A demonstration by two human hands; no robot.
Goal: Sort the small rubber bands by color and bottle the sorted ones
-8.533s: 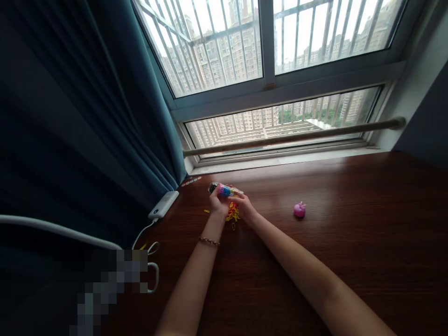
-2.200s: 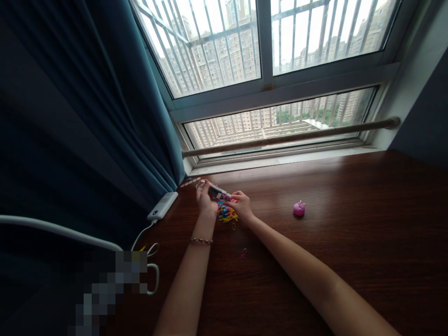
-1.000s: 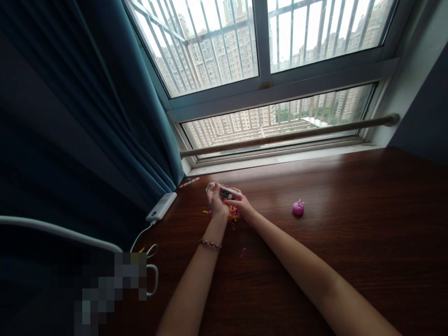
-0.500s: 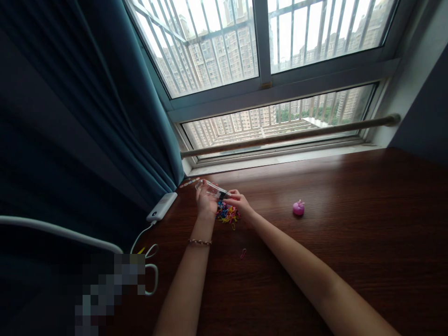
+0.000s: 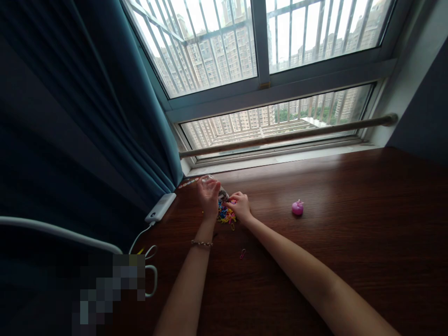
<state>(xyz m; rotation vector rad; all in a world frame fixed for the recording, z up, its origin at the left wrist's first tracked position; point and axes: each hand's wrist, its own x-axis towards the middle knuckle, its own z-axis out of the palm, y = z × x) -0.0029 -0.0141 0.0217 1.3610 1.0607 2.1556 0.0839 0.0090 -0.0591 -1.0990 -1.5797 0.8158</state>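
My left hand (image 5: 209,198) is wrapped round a clear plastic bottle (image 5: 223,192), which lies tilted with its lower end toward the right and some dark bits inside it. Under and between my hands is a heap of small colourful plastic pin-like clips (image 5: 227,215). The closed fingers of my right hand (image 5: 241,206) meet at the heap's upper right edge, close to the bottle's end; what they pinch is too small to make out. One pink clip (image 5: 242,254) lies apart, nearer to me.
A small round pink object (image 5: 297,207) with a knotted top sits to the right on the brown wooden surface (image 5: 332,224). To the left are a white power bank (image 5: 160,208) with a cable and a blue curtain (image 5: 140,116). Behind runs a rail (image 5: 280,139) before the window.
The bottle has turned in my left hand, its right end dipping toward the heap. My right hand has come off the bottle's end and down to the clips.
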